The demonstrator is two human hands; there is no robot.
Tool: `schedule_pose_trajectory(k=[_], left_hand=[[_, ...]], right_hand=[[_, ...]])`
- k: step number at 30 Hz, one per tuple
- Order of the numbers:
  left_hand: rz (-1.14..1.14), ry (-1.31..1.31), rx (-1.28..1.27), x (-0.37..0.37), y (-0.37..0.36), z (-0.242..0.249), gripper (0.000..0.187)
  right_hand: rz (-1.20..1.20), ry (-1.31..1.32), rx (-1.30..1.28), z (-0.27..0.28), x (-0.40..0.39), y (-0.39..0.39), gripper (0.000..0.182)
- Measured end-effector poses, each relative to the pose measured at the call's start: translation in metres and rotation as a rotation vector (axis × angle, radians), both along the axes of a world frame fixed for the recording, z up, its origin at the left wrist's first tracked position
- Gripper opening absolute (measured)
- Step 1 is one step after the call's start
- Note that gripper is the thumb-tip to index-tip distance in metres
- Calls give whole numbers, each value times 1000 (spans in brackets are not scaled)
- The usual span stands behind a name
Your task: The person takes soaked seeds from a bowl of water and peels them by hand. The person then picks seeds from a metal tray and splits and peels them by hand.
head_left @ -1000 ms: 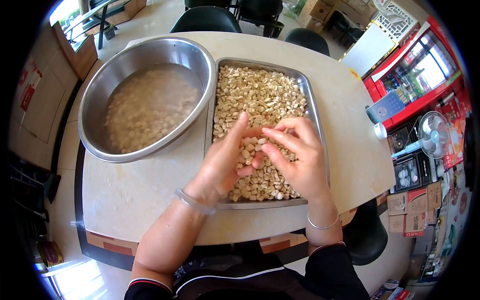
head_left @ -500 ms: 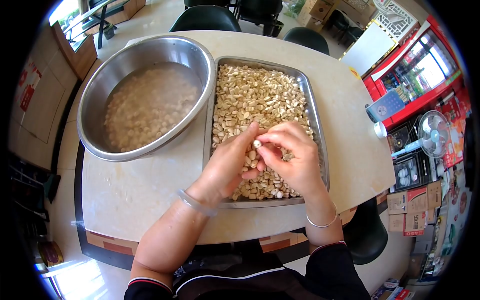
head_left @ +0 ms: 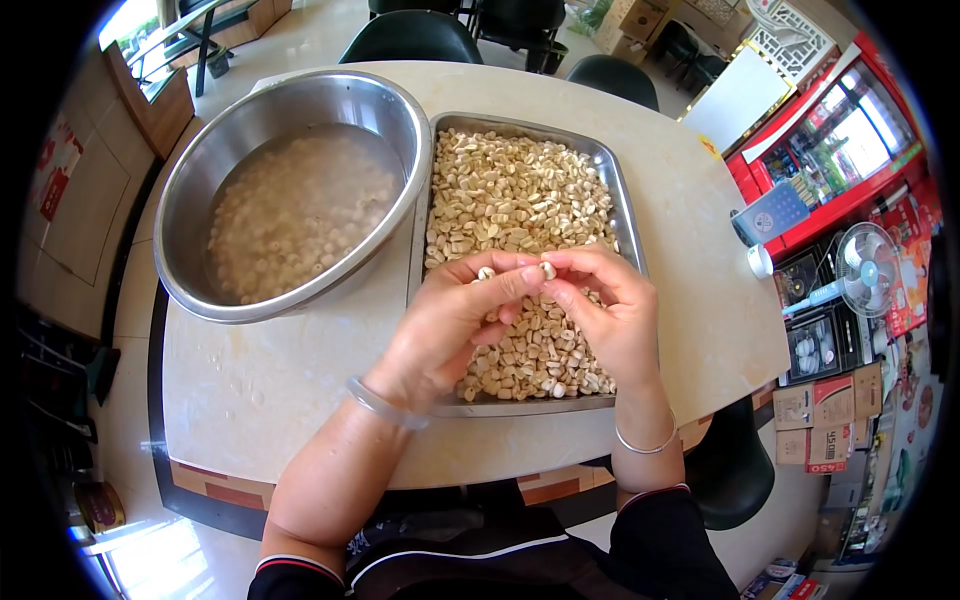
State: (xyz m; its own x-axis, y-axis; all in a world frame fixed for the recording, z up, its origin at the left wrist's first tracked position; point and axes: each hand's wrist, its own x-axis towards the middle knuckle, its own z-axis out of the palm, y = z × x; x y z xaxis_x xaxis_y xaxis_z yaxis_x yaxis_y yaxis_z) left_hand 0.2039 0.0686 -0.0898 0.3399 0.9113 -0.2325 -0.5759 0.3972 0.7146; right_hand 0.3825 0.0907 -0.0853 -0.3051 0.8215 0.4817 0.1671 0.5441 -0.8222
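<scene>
Over the steel tray (head_left: 635,235) of split, pale lotus seeds (head_left: 520,190), both hands meet fingertip to fingertip. A whitish lotus seed (head_left: 547,271) is pinched by my right hand (head_left: 610,310), and the thumb tip of my left hand (head_left: 445,315) touches or nearly touches it. Another lotus seed (head_left: 486,273) shows between the thumb and curled index finger of my left hand. The palm side of that hand is hidden. To the left stands a large steel basin (head_left: 185,215) holding cloudy water and round lotus seeds (head_left: 300,215).
The pale table (head_left: 260,400) bears the basin and tray, which sit side by side. Dark chairs (head_left: 412,38) stand beyond its far edge, with another chair (head_left: 730,470) at the near right. A red-framed cooler (head_left: 830,130), a fan (head_left: 866,265) and cardboard boxes (head_left: 830,415) are at right.
Both hands have shifted slightly; the right has moved right and turned. The pinched seed is now farther right, and a second seed has come into view at the left fingers.
</scene>
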Motion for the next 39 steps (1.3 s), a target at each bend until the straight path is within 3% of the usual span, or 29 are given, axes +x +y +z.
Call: schedule_pose_trajectory(k=[7, 16, 22, 25, 31, 34, 37, 39], left_hand=[[37, 59, 31, 2, -1, -2, 16], [96, 414, 173, 3, -1, 1, 19], [67, 383, 209, -1, -1, 0, 19], [66, 250, 127, 2, -1, 4, 16], [46, 115, 42, 1, 0, 4, 16], [68, 119, 12, 5, -1, 3, 15], [52, 172, 56, 5, 0, -6, 13], [58, 197, 59, 5, -2, -6, 11]], right_hand=[[-7, -130, 102, 12, 0, -3, 26], [-113, -396, 320, 13, 1, -7, 20], [26, -194, 38, 12, 8, -3, 17], [92, 3, -262, 14, 10, -3, 17], [166, 126, -378, 6, 9, -2, 24], [-125, -176, 143, 4, 9, 2, 30], [-191, -304, 229, 22, 3, -9, 32], [-63, -351, 228, 17, -1, -10, 31]])
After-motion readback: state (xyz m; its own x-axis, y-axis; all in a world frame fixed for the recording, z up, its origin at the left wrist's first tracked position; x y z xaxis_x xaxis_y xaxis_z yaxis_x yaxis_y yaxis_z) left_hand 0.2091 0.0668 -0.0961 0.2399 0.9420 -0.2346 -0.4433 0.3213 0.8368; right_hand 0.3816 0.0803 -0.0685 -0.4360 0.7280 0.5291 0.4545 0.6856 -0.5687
